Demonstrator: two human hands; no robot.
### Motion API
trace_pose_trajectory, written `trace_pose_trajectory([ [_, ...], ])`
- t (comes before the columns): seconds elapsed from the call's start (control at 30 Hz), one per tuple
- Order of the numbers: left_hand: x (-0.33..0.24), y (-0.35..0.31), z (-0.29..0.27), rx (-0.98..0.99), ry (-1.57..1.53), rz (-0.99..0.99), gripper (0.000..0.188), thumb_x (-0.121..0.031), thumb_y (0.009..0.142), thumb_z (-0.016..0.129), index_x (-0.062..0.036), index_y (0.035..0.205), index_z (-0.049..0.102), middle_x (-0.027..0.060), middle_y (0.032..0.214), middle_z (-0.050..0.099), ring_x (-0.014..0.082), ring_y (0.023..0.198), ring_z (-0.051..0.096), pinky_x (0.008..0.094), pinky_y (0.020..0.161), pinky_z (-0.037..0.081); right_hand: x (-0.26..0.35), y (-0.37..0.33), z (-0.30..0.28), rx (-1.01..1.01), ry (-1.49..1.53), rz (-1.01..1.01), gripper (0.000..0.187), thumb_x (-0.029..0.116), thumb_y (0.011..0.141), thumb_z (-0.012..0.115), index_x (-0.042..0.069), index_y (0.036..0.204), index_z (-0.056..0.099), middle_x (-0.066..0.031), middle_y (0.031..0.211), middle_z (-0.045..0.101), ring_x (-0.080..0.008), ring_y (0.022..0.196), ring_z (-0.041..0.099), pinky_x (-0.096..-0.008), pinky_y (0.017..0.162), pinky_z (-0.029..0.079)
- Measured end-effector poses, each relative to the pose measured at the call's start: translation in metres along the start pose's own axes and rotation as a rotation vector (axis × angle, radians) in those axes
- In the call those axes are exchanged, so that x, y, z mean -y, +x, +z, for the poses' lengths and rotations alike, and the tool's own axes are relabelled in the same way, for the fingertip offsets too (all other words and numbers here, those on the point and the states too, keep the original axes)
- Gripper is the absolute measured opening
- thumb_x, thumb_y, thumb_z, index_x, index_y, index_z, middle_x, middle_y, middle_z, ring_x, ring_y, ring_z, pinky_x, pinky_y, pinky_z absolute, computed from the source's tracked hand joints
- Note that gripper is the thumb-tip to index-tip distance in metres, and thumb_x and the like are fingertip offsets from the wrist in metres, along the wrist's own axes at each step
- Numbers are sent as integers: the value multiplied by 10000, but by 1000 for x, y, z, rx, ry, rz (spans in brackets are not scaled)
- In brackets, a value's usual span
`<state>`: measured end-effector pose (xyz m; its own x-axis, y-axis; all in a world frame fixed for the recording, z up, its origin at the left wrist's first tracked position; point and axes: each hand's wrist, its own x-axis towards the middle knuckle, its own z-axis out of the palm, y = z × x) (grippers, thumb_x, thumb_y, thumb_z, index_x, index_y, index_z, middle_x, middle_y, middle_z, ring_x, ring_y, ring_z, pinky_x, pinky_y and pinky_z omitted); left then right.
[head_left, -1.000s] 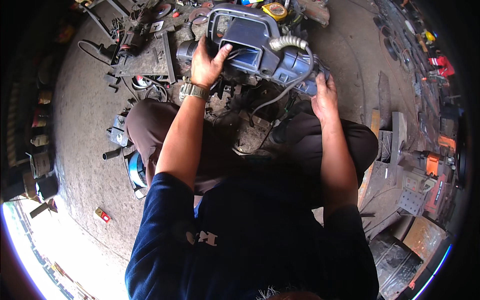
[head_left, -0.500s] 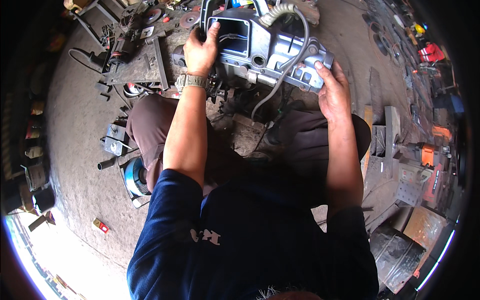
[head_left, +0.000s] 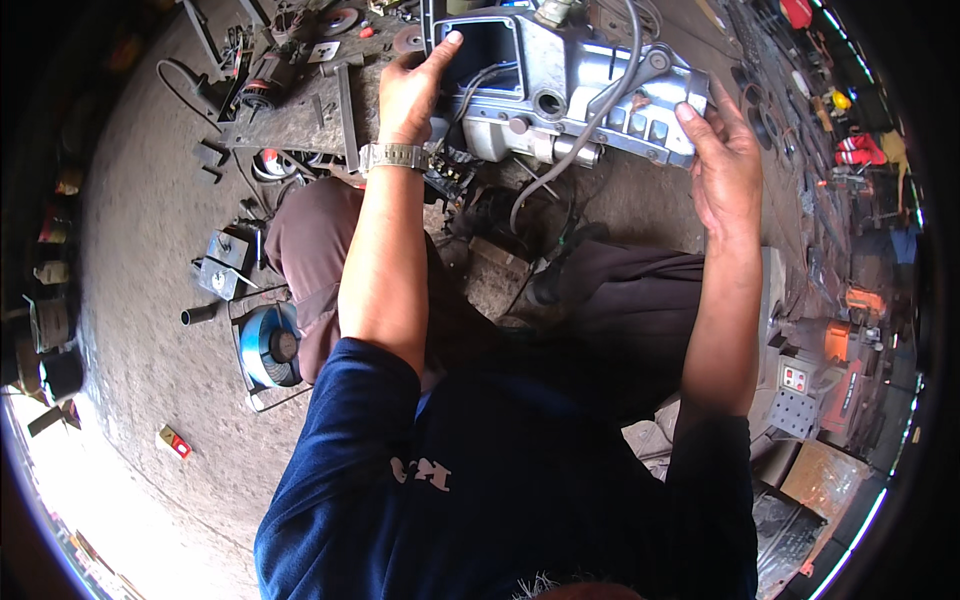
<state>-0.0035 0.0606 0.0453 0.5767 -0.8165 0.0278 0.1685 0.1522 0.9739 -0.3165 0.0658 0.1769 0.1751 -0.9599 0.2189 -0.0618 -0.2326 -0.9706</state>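
Both my hands hold up a grey cast-metal machine housing (head_left: 545,75) in front of my knees. My left hand (head_left: 410,98), with a metal-band watch on its wrist, grips the left end, thumb on the rim of a rectangular opening. Wires show inside that opening. My right hand (head_left: 725,160) closes round the right end, thumb on the near face and fingers partly hidden behind. A grey cable (head_left: 590,130) loops down across the housing's front. Below its left end, dark machine parts (head_left: 455,180) are partly covered by my left forearm.
A worn metal work surface (head_left: 290,130) at the left bears a motor part (head_left: 262,85) and a metal bar (head_left: 347,115). A blue round device (head_left: 268,345) stands beside my left knee. Metal blocks (head_left: 228,262) lie on the floor. Orange-and-grey equipment (head_left: 836,342) stands at the right.
The housing has shifted to the right, with both hands still on it. Its left end now shows more of the underside and the wires. My view has also shifted a little.
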Motion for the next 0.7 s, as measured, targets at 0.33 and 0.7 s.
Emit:
trace_pose_trajectory([
  [0.33, 3, 8, -2, -157, 97, -75, 782, -622, 891, 724, 109, 1168, 714, 224, 1065, 750, 245, 962, 698, 369, 926, 525, 63, 15, 35, 79, -140, -19, 613, 65, 958, 664, -21, 1521, 437, -154, 1150, 695, -150, 899, 672, -278, 726, 548],
  [0.7, -5, 16, -6, -274, -388, -105, 680, -601, 890, 742, 53, 1076, 723, 121, 987, 748, 182, 765, 689, 327, 686, 559, 146, 38, 66, 524, 12, 136, 551, -24, 986, 398, -88, 1532, 353, -239, 986, 695, -267, 698, 726, -356, 658, 642],
])
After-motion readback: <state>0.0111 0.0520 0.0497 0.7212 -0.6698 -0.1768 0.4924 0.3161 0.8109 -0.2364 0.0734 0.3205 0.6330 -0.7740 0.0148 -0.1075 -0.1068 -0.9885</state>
